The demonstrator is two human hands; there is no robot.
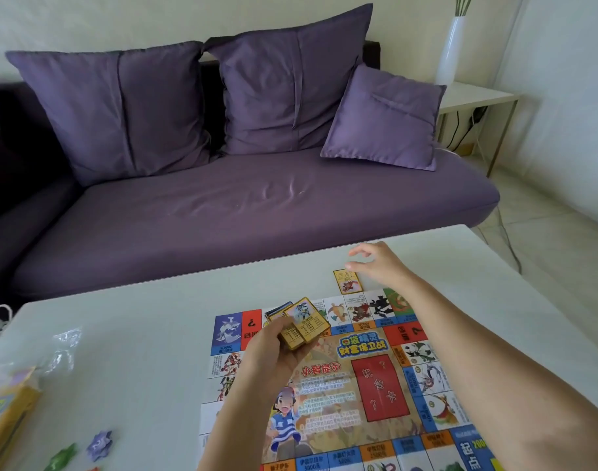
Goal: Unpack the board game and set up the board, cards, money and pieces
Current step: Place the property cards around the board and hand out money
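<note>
Dealing cards: the step in hand, by my read; the board is down, money not in view.
Deck (302, 326): gold-backed stack, top card face up and fanned off to the right, probably so it slides off easily. Held above the board's far-left part.
Left hand (273, 351): fingers (279, 327) clamped on the deck, thumb on top, the rest underneath. Acts as the dispenser.
Card (347, 281): single, flat, face up on the desk, just outside the board's far edge. Its red creature looks like the one on the square beside it, so I'd guess cards get parked next to their squares.
Right hand (379, 263): hovers just beyond that card, fingers (358, 249) apart and loosely curled, holding nothing. Free to take the next card.
Board (380, 385): unfolded, flat, near me, right of centre. Red centre box bare, likely for another card pile.
Pieces (100, 445): purple and green ones loose at near left, well apart from the board, not yet placed.
Box (8, 413): yellow, at left edge, blurred; clear wrapper (64, 348) beside it.
Desk (154, 317): white, carries everything.
Sofa (222, 205): purple, behind the desk, not involved.
</note>
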